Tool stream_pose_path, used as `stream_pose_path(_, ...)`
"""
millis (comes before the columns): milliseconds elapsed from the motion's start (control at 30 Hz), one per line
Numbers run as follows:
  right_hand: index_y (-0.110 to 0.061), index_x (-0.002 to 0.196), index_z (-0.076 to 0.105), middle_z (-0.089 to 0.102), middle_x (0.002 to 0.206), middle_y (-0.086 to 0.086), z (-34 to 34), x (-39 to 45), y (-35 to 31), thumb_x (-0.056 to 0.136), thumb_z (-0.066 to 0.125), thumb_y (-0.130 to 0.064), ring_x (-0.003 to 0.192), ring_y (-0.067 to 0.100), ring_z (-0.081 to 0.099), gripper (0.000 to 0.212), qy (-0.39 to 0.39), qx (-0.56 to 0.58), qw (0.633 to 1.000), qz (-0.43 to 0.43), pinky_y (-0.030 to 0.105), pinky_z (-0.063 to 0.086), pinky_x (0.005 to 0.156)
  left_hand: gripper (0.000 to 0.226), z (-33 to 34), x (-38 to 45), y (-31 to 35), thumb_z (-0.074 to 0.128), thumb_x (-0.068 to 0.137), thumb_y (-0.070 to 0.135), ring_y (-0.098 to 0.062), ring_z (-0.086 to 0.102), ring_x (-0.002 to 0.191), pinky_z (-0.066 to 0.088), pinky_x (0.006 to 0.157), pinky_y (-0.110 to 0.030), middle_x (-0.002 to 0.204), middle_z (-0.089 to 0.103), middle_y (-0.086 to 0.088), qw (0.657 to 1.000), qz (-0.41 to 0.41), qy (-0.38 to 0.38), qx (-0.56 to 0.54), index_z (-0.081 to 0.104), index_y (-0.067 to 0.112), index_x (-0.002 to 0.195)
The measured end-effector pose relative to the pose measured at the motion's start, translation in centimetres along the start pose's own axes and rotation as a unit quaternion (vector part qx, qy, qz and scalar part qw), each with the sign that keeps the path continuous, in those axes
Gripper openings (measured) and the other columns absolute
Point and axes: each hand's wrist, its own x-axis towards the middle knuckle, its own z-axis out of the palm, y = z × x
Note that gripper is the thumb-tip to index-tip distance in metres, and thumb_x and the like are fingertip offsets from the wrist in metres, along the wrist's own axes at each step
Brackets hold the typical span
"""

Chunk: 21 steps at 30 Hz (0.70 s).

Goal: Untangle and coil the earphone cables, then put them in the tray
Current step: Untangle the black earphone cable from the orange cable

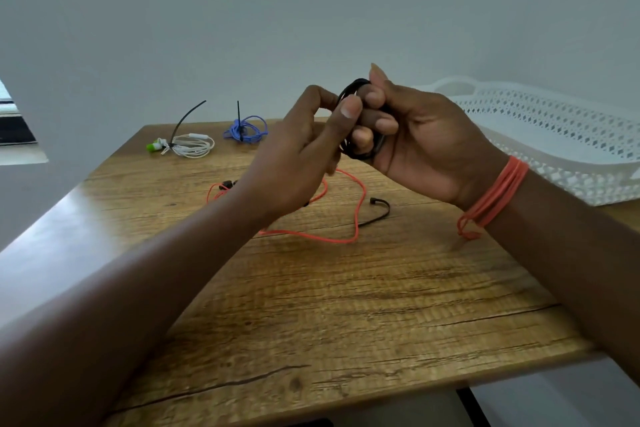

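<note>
Both hands meet above the middle of the wooden surface (311, 288), working a thin black earphone cable (349, 90) wound into a small coil. The right hand (415, 142) has its fingers curled through and around the loops, while the left hand (304, 149) pinches the coil's near side between thumb and fingers. The cable looks light, soft and springy; it will likely try to unwind once released, so the best hold is across all the loops together, not on a single strand. Beneath the hands an orange earphone cable (360, 215) sprawls loose on the surface, uncoiled, beside a black cable tie (379, 210). Farther back lie a white earphone bundle with green tips (194, 146) and a blue earphone bundle (247, 128), each cinched with a black tie. The white perforated plastic tray (554, 128) sits to the right, holding no cables where it is visible. Orange bands (495, 198) circle the right wrist.
</note>
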Motion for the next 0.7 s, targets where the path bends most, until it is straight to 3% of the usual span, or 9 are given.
stream_pose_path(100, -0.014, 0.074, 0.044, 0.040, 0.052, -0.004, 0.12, 0.00, -0.07, 0.105, 0.027, -0.031, 0.060, 0.014, 0.049, 0.039, -0.005, -0.003, 1.000, 0.010, 0.023, 0.044, 0.065, 0.029, 0.00, -0.08, -0.14, 0.036, 0.101, 0.045, -0.012, 0.040, 0.040, 0.040, 0.037, -0.032, 0.066, 0.055, -0.003, 1.000, 0.011, -0.005, 0.025, 0.046, 0.018, 0.101)
stream_pose_path(233, -0.014, 0.069, 0.044, 0.039, 0.048, -0.004, 0.26, -0.19, -0.13, 0.103, 0.029, -0.031, 0.054, 0.014, 0.046, 0.042, -0.002, 0.034, 0.999, 0.036, 0.020, 0.043, 0.056, 0.029, -0.27, 0.04, -0.53, 0.038, 0.103, 0.035, -0.007, 0.038, 0.045, 0.035, 0.042, -0.028, 0.070, 0.052, -0.019, 0.991, 0.075, 0.022, 0.105, 0.045, 0.008, 0.093)
stream_pose_path(300, -0.014, 0.063, 0.045, 0.037, 0.045, -0.003, 0.34, -0.20, -0.18, 0.102, 0.031, -0.034, 0.050, 0.013, 0.044, 0.046, -0.001, 0.047, 0.998, 0.045, 0.020, 0.039, 0.053, 0.028, -0.38, -0.01, -0.59, 0.039, 0.103, 0.033, -0.005, 0.038, 0.047, 0.031, 0.044, -0.021, 0.066, 0.048, -0.011, 0.988, 0.097, 0.015, 0.118, 0.044, 0.009, 0.091)
stream_pose_path(400, -0.015, 0.053, 0.044, 0.033, 0.039, -0.003, 0.40, -0.21, -0.27, 0.101, 0.033, -0.040, 0.043, 0.013, 0.040, 0.055, 0.017, 0.034, 0.998, 0.050, 0.021, 0.033, 0.051, 0.025, -0.35, -0.10, -0.41, 0.040, 0.103, 0.031, -0.008, 0.039, 0.053, 0.031, 0.050, -0.026, 0.064, 0.044, 0.002, 0.979, 0.134, 0.011, 0.151, 0.043, 0.011, 0.090)
stream_pose_path(567, -0.015, 0.050, 0.042, 0.030, 0.037, -0.003, 0.41, -0.20, -0.31, 0.101, 0.037, -0.038, 0.041, 0.013, 0.038, 0.056, 0.045, 0.004, 0.999, 0.030, 0.021, 0.031, 0.049, 0.028, 0.04, -0.23, -0.38, 0.042, 0.103, 0.030, -0.009, 0.039, 0.049, 0.032, 0.048, -0.031, 0.063, 0.050, -0.001, 0.971, 0.160, 0.053, 0.170, 0.048, 0.006, 0.091)
stream_pose_path(700, -0.015, 0.053, 0.040, 0.032, 0.039, -0.002, 0.35, -0.12, -0.22, 0.100, 0.042, -0.036, 0.044, 0.015, 0.040, 0.052, 0.081, -0.036, 0.996, 0.006, 0.021, 0.038, 0.048, 0.028, 0.02, 0.02, -0.35, 0.045, 0.102, 0.028, -0.005, 0.040, 0.047, 0.025, 0.048, -0.021, 0.057, 0.044, 0.005, 0.960, 0.181, 0.078, 0.199, 0.050, 0.003, 0.090)
